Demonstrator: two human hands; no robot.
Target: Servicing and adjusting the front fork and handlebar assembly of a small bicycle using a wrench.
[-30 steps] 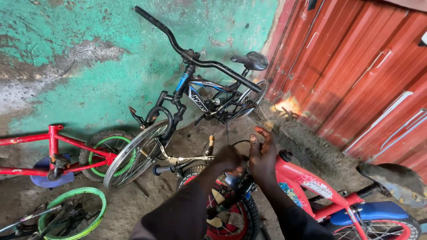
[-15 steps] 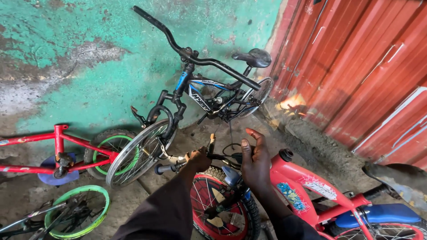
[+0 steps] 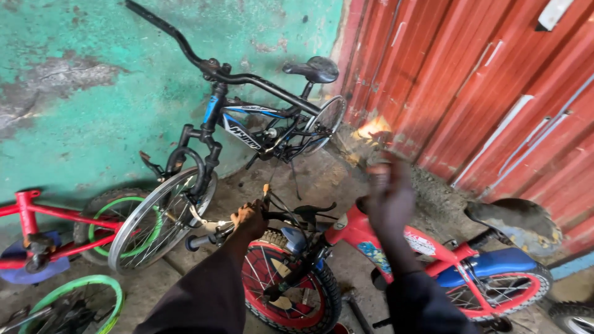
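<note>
The teal wall point(image 3: 93, 93) fills the back, with the red corrugated metal sheeting point(image 3: 495, 93) meeting it at the corner. A black bicycle with blue on its frame point(image 3: 247, 133) leans against that wall, its front wheel point(image 3: 162, 218) turned out toward the floor. Just in front of it stands the small red children's bike point(image 3: 371, 238), its red-spoked front wheel point(image 3: 291, 291) low and its black seat point(image 3: 516, 216) to the right. The right hand point(image 3: 390, 198) hangs open above the red frame, fingers spread and blurred, touching nothing. The left hand point(image 3: 250, 219) is closed around the small bike's handlebar point(image 3: 213, 238), just beside the black bicycle's wheel
</note>
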